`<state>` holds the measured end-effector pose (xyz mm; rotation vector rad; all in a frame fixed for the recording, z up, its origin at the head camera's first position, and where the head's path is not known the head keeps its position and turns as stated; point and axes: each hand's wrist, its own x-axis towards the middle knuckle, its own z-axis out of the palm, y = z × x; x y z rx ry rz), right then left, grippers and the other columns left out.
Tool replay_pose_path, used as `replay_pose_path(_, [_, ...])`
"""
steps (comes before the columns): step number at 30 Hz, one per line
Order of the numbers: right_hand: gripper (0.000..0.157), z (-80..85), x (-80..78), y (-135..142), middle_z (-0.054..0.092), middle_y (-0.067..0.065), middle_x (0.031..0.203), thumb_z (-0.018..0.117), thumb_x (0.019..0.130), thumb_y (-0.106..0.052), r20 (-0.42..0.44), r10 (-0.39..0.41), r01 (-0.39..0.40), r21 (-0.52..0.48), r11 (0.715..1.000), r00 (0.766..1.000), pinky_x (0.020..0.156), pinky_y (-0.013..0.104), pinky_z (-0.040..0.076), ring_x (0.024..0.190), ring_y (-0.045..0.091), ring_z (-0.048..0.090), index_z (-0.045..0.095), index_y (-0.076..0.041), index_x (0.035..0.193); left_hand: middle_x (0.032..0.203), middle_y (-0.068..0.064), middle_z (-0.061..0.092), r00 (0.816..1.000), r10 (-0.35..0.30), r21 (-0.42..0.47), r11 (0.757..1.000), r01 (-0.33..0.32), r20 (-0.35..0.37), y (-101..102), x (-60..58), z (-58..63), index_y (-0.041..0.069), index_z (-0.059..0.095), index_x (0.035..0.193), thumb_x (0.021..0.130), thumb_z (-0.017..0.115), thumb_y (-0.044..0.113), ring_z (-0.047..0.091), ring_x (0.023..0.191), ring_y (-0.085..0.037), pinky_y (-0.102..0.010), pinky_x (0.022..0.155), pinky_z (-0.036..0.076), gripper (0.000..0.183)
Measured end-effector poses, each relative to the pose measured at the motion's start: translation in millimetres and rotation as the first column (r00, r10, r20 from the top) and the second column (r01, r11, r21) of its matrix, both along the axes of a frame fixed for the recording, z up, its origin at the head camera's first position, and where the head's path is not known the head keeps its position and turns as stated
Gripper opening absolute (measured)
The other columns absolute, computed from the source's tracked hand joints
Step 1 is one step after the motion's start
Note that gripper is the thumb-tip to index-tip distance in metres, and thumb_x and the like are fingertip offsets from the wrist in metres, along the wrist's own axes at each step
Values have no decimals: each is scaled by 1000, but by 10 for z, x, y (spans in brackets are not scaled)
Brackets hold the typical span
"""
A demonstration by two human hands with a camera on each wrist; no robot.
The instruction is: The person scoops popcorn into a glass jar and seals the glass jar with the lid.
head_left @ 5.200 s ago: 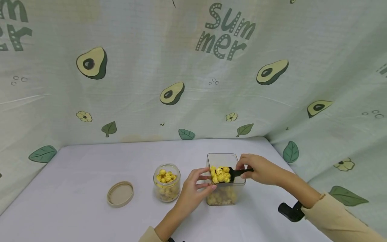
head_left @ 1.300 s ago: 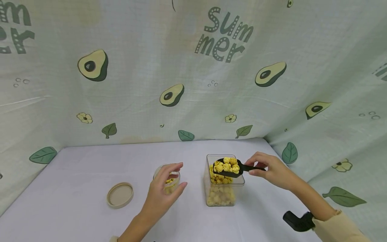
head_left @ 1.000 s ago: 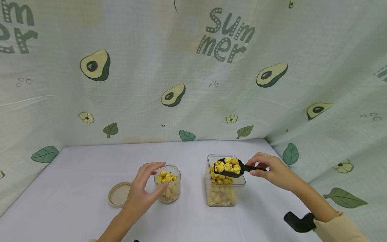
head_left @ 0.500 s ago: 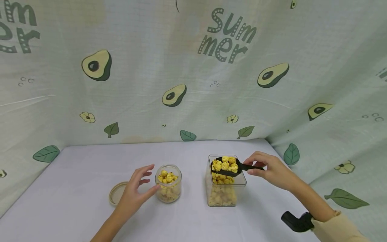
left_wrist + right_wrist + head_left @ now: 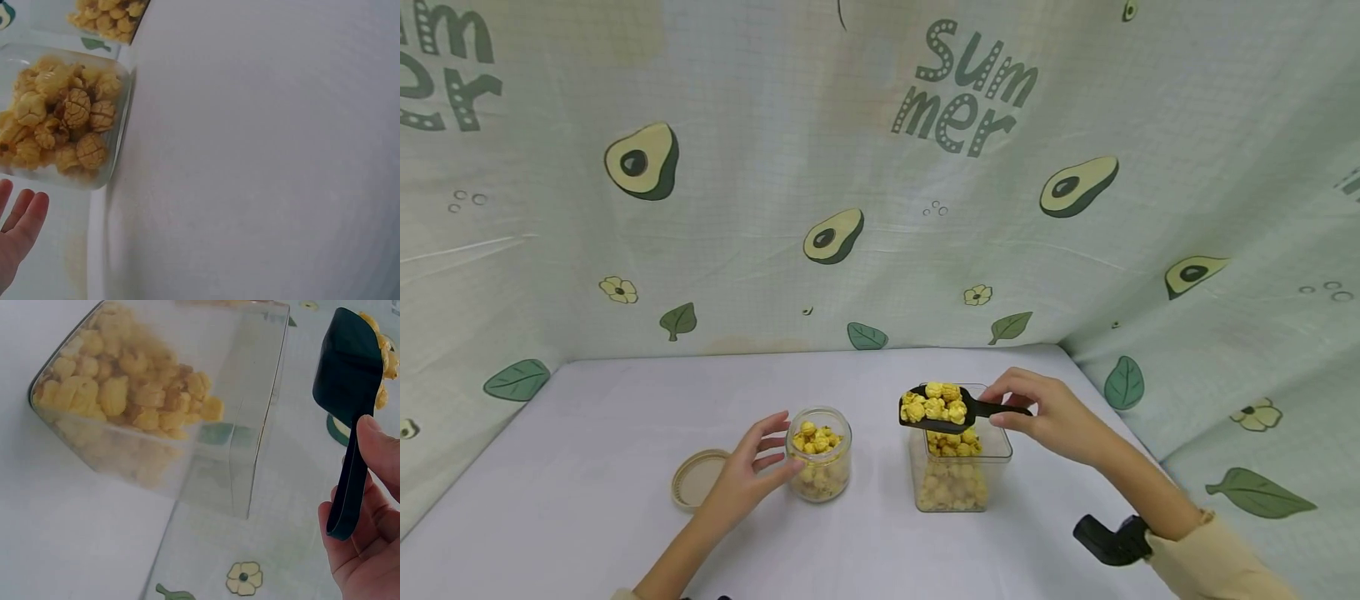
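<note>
My right hand (image 5: 1051, 414) pinches the handle of a black scoop (image 5: 351, 369), which carries a heap of yellow popcorn (image 5: 934, 403). The scoop hangs over the left rim of a clear square container (image 5: 997, 450) partly filled with popcorn. To its left stands a round glass jar (image 5: 831, 483), about half full of popcorn (image 5: 62, 119). My left hand (image 5: 747, 473) is beside that jar, thumb and fingers spread at its left side. In the left wrist view its fingers (image 5: 30, 219) are fairly straight, near the jar's wall.
A round beige lid (image 5: 700, 477) lies on the white table (image 5: 587, 467), partly behind my left hand. A printed cloth with avocados (image 5: 850, 125) hangs behind the table and along its sides. Black wrist gear (image 5: 1108, 540) sits at my right wrist.
My left hand has left the square container and moved left to the jar. The right hand has lifted the scoop, loaded with popcorn, out of the container and shifted it left.
</note>
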<state>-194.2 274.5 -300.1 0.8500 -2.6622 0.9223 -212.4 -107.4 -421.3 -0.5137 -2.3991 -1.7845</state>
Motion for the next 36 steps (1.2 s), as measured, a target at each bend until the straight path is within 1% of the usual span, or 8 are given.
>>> replay_pose_path(4, [18,26,-29,-87,63,-1,97,69,83,-11,25,12,-12,-10,1000,1000,68,21,51,76,3,56,66,-12,101,134,-14,45,999,-24,42,999,22,48,7,-35,-34,6,43,133,81,71,13,49,113,-30,-25,91,51,60])
replay_pose_path(7, [18,40,-46,-138,62,-1,98,68,84,-12,46,17,-16,-13,1000,999,68,22,51,76,3,56,66,-12,102,135,-13,45,997,-34,54,998,31,63,8,-48,-52,6,44,131,81,71,13,49,113,-29,-19,89,50,57])
replay_pose_path(9, [19,44,-61,-169,62,-1,98,68,84,-11,50,24,-23,-17,1000,998,69,22,51,77,4,57,66,-12,102,134,-13,46,997,-35,58,998,31,64,10,-52,-56,6,45,131,81,71,13,49,112,-29,-18,89,49,56])
replay_pose_path(15, [20,50,-101,-254,63,-1,98,69,82,-8,40,47,-47,-19,999,998,70,22,52,76,5,57,66,-11,101,133,-13,46,997,-30,68,997,25,77,21,-52,-49,6,45,130,81,72,11,49,112,-26,-19,90,49,57])
replay_pose_path(23, [18,33,-152,-386,63,1,97,68,83,-9,59,64,-64,6,998,996,69,22,52,76,7,56,66,-9,101,134,-13,46,994,-26,65,998,19,109,31,-47,-31,6,45,130,80,72,11,48,115,-30,-20,91,49,57])
replay_pose_path(28, [19,35,-200,-515,62,1,97,68,83,-8,86,53,-56,42,998,995,67,21,50,76,9,55,65,-9,102,134,-12,46,993,-26,61,998,19,116,33,-53,-31,6,46,130,80,73,12,49,115,-30,-20,91,49,57])
replay_pose_path(32, [19,41,-239,-638,62,0,95,69,82,-6,78,48,-54,84,995,996,67,21,49,77,10,54,66,-9,101,134,-13,46,993,-31,70,997,23,116,32,-59,-43,6,45,130,80,72,11,48,115,-30,-19,91,49,57])
replay_pose_path(36, [18,40,-280,-767,61,-3,92,69,82,-7,74,30,-41,146,988,997,68,22,47,81,10,53,67,-10,100,134,-13,46,993,-33,71,997,25,112,31,-64,-56,6,45,131,80,72,11,48,115,-30,-20,91,49,58])
